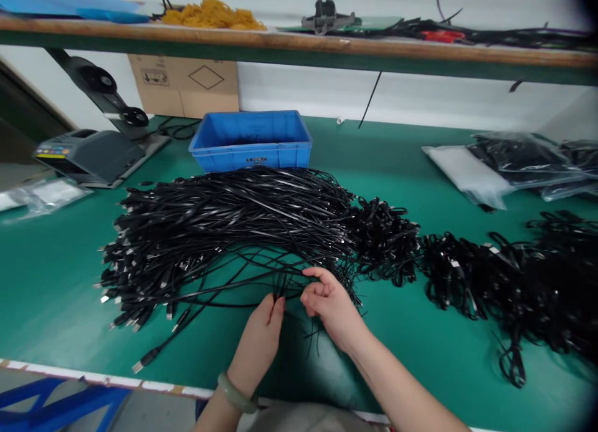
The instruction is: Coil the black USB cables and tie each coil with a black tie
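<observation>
My left hand [261,335] is closed, thumb and fingers pinching a black cable [279,283] whose folded strands stand up above the fingertips. Just to the right, my right hand [329,304] has its fingers curled at the same strands, the index finger stretched over them. Behind both hands lies a big heap of straight black USB cables [233,207], metal plugs toward the left. One loose USB plug [147,358] points at the front edge. Thin black ties [314,340] lie beneath and beside my right hand.
Coiled, tied cables [383,239] form piles stretching right. Behind the heap stands a blue bin [250,154]. A grey tape dispenser [93,158] is at left, bagged cables [518,158] at back right. Overhead, a shelf [289,41] holds yellow bands [212,14].
</observation>
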`<state>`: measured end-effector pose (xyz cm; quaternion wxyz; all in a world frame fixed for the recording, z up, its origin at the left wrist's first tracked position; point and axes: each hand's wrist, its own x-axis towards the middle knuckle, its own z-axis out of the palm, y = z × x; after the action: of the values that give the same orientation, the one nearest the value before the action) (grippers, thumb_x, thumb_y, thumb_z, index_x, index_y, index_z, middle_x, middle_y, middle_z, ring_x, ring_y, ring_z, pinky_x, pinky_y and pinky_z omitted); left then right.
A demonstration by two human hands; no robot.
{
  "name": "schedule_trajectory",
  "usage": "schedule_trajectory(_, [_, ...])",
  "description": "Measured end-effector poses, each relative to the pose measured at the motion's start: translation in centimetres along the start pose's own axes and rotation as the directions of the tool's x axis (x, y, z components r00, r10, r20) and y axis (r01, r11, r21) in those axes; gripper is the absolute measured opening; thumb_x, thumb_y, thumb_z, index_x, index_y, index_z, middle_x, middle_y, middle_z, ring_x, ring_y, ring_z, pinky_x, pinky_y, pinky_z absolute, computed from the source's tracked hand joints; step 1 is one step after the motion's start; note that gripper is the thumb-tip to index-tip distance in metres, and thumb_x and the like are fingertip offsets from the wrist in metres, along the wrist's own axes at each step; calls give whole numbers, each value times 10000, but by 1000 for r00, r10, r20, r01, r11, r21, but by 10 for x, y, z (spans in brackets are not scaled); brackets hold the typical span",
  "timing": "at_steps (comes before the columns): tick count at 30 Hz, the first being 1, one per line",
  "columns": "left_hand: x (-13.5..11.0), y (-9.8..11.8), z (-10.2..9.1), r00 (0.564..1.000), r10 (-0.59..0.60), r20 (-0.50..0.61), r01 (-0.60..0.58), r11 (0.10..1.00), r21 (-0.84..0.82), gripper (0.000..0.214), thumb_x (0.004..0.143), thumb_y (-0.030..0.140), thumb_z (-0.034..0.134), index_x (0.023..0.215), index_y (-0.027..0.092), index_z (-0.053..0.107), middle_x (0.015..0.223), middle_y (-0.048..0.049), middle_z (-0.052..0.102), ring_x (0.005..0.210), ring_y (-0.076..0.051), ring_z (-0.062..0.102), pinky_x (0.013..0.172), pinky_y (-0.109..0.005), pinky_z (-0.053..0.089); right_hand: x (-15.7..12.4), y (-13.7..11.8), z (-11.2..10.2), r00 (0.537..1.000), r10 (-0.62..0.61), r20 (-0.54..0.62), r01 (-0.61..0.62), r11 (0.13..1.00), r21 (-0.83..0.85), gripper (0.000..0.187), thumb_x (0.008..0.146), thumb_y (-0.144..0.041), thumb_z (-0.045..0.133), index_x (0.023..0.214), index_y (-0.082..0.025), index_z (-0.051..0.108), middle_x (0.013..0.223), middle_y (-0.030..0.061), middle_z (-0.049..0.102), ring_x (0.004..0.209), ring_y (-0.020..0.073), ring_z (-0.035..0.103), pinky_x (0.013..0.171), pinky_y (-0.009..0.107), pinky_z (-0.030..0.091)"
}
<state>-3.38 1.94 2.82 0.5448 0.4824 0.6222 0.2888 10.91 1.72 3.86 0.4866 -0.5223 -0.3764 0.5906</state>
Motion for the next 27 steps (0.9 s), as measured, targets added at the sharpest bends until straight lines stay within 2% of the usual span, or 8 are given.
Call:
schedule_trajectory(3, [-6,3,7,989,150,10,-149,966,213,125,773,272,461,699,203,535,695,-37,559,691,-208,519,699,-337,402,-3,5,14,977,215,6,-207,935,289,614,560,-325,731,1063,-224,393,489,-128,448,368,61,348,376,170,251])
schedule_trajectory(8, [-15,6,15,967,239,88,-254,884,393,186,765,202,398,729,180,579,735,-95,596,718,-245,538,738,-388,395,-3,16,22,971,163,-174,-137,979,153,417,542,-331,728,864,-164,523,465,-104,442,384,63,354,376,189,286])
schedule_trajectory(11, [-17,9,16,956,232,180,-273,928,252,199,800,265,392,826,191,576,807,-76,613,746,-215,541,724,-330,408,-4,20,17,974,98,-202,-78,991,106,258,566,-307,716,664,-171,520,497,-71,463,453,75,402,438,203,338])
schedule_trajectory(13, [-18,11,16,963,116,244,-117,993,-12,247,828,343,350,757,196,536,700,-31,572,617,-162,496,587,-262,399,-8,20,14,981,61,-185,-47,996,76,221,608,-302,689,637,-181,507,509,-64,466,465,86,423,449,212,353])
schedule_trajectory(17, [-16,13,15,918,-75,388,180,954,-240,363,819,473,279,606,210,413,431,79,301,370,-81,205,371,-212,181,-16,16,6,995,-96,-20,93,990,-106,108,697,-235,625,681,-191,527,545,-54,492,482,105,482,466,222,377])
schedule_trajectory(21, [-12,17,8,878,-68,473,201,951,-236,370,760,536,398,604,202,432,417,89,301,367,-67,193,374,-209,153,-15,4,-6,970,-109,218,138,983,-124,60,733,-172,580,772,-197,543,620,-41,550,573,117,550,551,229,424])
schedule_trajectory(24, [-8,20,-1,882,-53,468,169,963,-209,413,730,558,466,575,176,485,431,75,339,388,-67,231,391,-210,154,-11,-6,-14,913,-12,407,35,998,-48,176,738,-154,553,912,-187,558,718,-17,610,709,132,595,683,261,451])
schedule_trajectory(27, [-7,22,-6,900,-16,435,105,978,-181,423,704,539,546,537,150,536,474,42,416,456,-84,328,432,-211,217,-9,-12,-16,903,104,416,-91,995,-50,244,694,-152,582,937,-166,580,690,-17,630,681,135,605,657,258,455])
